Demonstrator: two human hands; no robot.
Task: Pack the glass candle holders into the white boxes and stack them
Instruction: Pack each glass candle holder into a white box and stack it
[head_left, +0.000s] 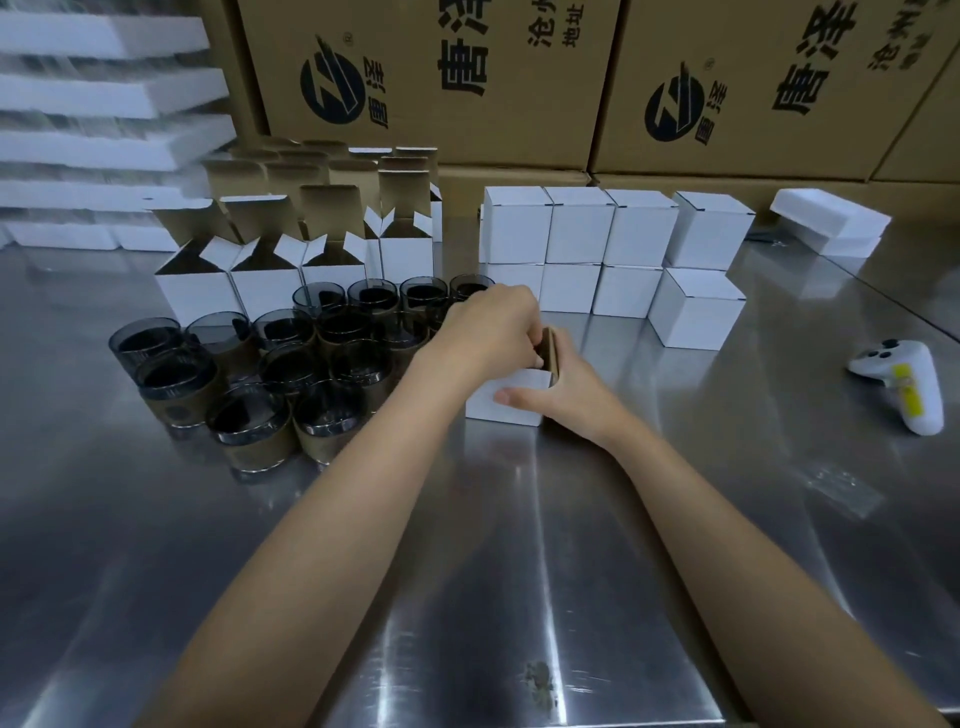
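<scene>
The box (506, 402) stands on the table (519, 571) near the middle, just right of the glass holders (291, 364). Its top is open and a brown flap (549, 347) stands upright on its right side.

The left hand (488, 332) sits over the open top, knuckles up and wrist bent down. Its fingers curl downward with their tips against the inner face of the flap. Whether they grip anything inside the box I cannot tell, since the hand hides the opening.

The right hand (569, 395) grips the box from the right. Its thumb lies flat across the near white face, and the other fingers wrap round the right wall behind the flap. Both forearms reach in from the near edge and meet at the box.

The holders stand in a tight cluster, dark and upright, most with a brown band around the lower half. Open boxes (260, 280) stand just beyond them. Closed boxes (597, 244) are stacked two high on the far right of the hands. A white controller (904, 384) lies well apart to the right. Cartons (467, 78) line the far side.
</scene>
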